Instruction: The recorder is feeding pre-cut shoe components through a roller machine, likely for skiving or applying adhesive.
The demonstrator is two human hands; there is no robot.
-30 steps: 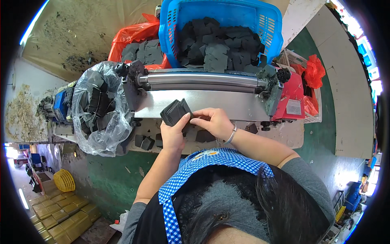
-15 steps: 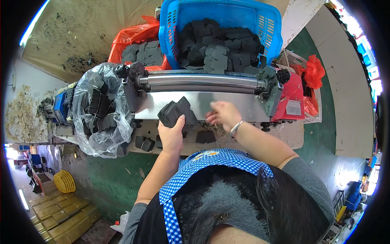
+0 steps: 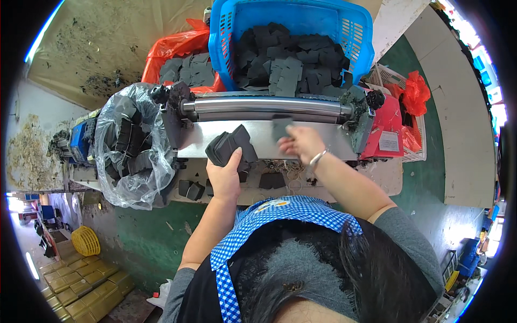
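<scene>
My left hand [image 3: 224,177] is closed around a stack of flat black pieces [image 3: 231,146], with the thumb pressed on the near side. The stack is slightly fanned over the left part of the smooth metal plate [image 3: 210,132]. Farther right, my right hand [image 3: 302,144] has its thumb and fingers drawn together at the edge of a single dark flat piece [image 3: 280,127]. That piece is over the plate, just in front of the shiny metal roller [image 3: 269,106]. A bracelet circles my right wrist.
Beyond the roller stands a blue basket [image 3: 218,48] of black pieces, beside a red bag [image 3: 161,51] with more. A clear plastic bag [image 3: 142,188] of bundled pieces is at left. The machine's red housing [image 3: 385,132] is at right. Loose pieces [image 3: 272,181] lie below the plate.
A single dark piece now shows at my right fingertips in front of the roller; before, the hand was blurred there. My left hand and its stack have shifted slightly left.
</scene>
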